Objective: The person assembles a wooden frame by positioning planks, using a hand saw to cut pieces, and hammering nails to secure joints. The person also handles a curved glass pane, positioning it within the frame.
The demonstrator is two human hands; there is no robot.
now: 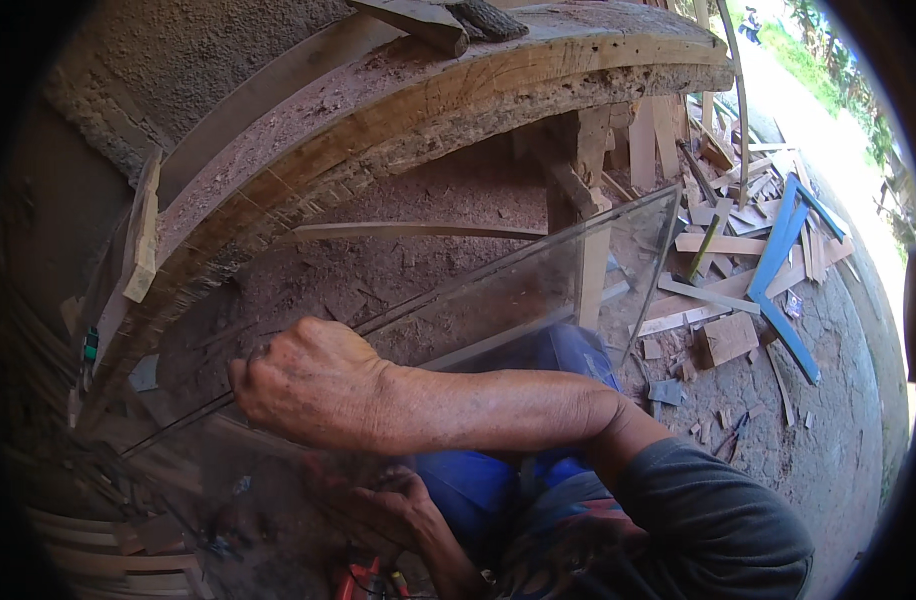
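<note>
A clear glass pane [518,285] with a dark edge slants across in front of me, from lower left to upper right. My right hand [313,385] is closed in a fist over its long upper edge, knuckles up. What lies inside that fist is hidden from this side. Below it, in shadow, my left hand [393,500] has its fingers curled near the lower part of the pane. Whether they hold the pane or something else cannot be made out. My legs in blue trousers [463,490] are partly behind the glass.
A thick curved wooden workbench [538,75], strewn with shavings, arches along the far side. Wood offcuts [728,340] and an angled blue wooden piece [778,250] lie on the ground at right. Stacked strips [118,560] are at lower left; a red tool [358,580] is near the bottom.
</note>
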